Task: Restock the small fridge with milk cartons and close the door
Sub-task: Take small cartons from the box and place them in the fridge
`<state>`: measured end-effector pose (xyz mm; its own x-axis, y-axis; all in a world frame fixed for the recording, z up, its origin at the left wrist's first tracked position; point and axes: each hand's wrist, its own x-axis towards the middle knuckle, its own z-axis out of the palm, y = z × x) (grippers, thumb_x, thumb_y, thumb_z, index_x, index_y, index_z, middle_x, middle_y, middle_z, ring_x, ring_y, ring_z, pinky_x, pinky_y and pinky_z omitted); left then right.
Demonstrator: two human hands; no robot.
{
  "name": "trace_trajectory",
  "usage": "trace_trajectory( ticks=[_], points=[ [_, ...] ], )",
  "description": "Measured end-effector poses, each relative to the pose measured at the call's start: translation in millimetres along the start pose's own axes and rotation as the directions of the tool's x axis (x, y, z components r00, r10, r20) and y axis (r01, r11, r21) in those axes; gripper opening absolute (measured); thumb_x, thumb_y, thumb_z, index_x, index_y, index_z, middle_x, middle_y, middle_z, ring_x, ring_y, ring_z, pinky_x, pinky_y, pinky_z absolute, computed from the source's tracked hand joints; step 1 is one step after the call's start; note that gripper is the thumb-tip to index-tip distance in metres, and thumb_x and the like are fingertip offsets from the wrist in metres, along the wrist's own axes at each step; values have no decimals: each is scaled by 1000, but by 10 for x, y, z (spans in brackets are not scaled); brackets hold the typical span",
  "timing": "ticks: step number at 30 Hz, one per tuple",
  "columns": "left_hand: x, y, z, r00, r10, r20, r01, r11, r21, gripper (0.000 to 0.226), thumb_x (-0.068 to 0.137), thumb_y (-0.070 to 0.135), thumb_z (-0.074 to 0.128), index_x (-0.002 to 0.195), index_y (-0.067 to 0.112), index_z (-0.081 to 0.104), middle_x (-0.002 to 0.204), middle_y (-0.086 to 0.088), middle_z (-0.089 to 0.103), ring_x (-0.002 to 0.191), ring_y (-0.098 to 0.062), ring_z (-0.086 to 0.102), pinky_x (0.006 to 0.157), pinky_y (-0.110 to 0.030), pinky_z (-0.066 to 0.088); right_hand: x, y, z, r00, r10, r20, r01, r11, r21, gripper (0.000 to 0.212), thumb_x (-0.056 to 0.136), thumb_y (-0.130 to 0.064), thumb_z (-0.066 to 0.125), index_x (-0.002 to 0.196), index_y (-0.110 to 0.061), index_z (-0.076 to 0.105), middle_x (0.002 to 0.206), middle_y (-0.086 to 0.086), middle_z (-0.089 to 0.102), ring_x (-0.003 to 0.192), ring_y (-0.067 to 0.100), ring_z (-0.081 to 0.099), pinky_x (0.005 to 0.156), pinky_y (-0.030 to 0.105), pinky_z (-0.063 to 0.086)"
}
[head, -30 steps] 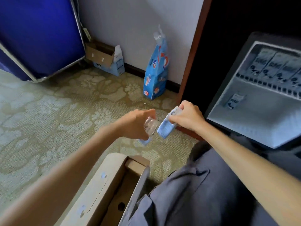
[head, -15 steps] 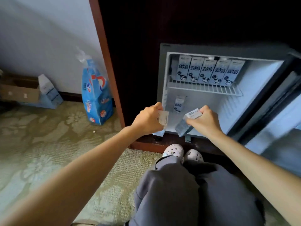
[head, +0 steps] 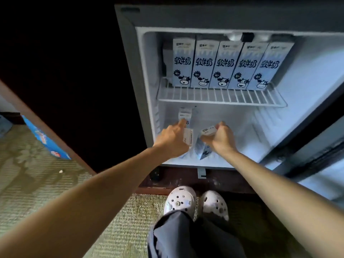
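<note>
Left hand (head: 172, 140) grips a milk carton (head: 188, 136) near the front edge of the fridge floor (head: 243, 151). Right hand (head: 222, 140) grips a second carton (head: 202, 148) just beside it.

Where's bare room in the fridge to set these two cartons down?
The lower floor is bare right of your right hand, up to the right wall. One carton stands back-left. The wire shelf is crowded: five cartons in a row.

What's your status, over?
Left hand grips one pale-blue paper milk carton, right hand another. Both inside small white fridge, lower level. Upright carton stands behind; door open.
</note>
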<state>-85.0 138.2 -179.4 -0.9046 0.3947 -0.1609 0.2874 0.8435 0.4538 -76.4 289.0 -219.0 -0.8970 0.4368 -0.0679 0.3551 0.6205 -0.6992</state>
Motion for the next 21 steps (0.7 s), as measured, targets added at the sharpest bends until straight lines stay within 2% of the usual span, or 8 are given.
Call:
trace_trajectory(
  ticks=[3,6,9,11,12,15,17,21],
  points=[
    [197,-69,72,1000,-21,-8,21,999,-24,51,78,8,60,124,17,37,111,-6,60,94,-27,60,71,-33,52,225,112,166,999,-36,-39,37,998,45,43,73,-8,74,106,3,48,92,7,55,63,13,47,44,5,35],
    [299,-104,160,1000,-23,2,24,999,-46,54,77,10,62,124,17,37,113,-7,60,97,-28,60,79,-39,55,300,275,317,997,-36,-63,42,994,98,38,72,-9,75,97,-1,47,75,0,50,62,13,48,43,5,37],
    [336,-126,229,1000,-22,18,23,999,-46,56,77,9,61,126,17,35,112,-8,60,99,-29,60,78,-36,53,347,505,512,999,40,-13,-36,970,241,43,72,-22,78,93,-7,43,89,4,60,78,20,60,51,15,47],
    [347,-151,264,1000,-17,10,17,1000,-24,53,78,10,61,124,17,37,111,-7,60,92,-25,57,70,-31,45,369,609,601,998,58,38,-65,971,229,43,74,-26,76,98,-3,50,87,0,60,75,15,59,44,2,40],
    [353,-163,276,1000,-18,8,18,999,-27,53,77,10,62,124,16,37,110,-7,60,88,-23,54,68,-30,43,378,633,627,996,64,61,-75,977,202,41,75,-26,75,99,-1,51,86,3,59,70,14,56,42,2,37],
    [381,-193,298,999,-18,30,20,998,-65,54,77,8,62,124,16,38,103,-6,59,82,-21,53,65,-30,45,433,664,710,997,72,32,-77,975,209,30,79,-13,68,91,-5,41,87,8,53,73,20,51,51,18,39],
    [400,-212,314,999,-14,39,17,996,-85,54,77,9,62,125,16,38,101,-4,58,83,-22,56,66,-31,49,464,631,757,997,79,22,-82,961,263,36,76,-9,68,93,-10,37,89,5,55,74,21,55,54,27,43],
    [465,-275,359,999,-39,36,44,990,-137,55,76,8,63,124,18,39,98,-1,54,86,-22,57,68,-31,53,509,616,845,969,109,221,-185,915,359,60,64,7,68,106,-20,34,88,0,57,74,24,61,55,33,54]
  ],
)
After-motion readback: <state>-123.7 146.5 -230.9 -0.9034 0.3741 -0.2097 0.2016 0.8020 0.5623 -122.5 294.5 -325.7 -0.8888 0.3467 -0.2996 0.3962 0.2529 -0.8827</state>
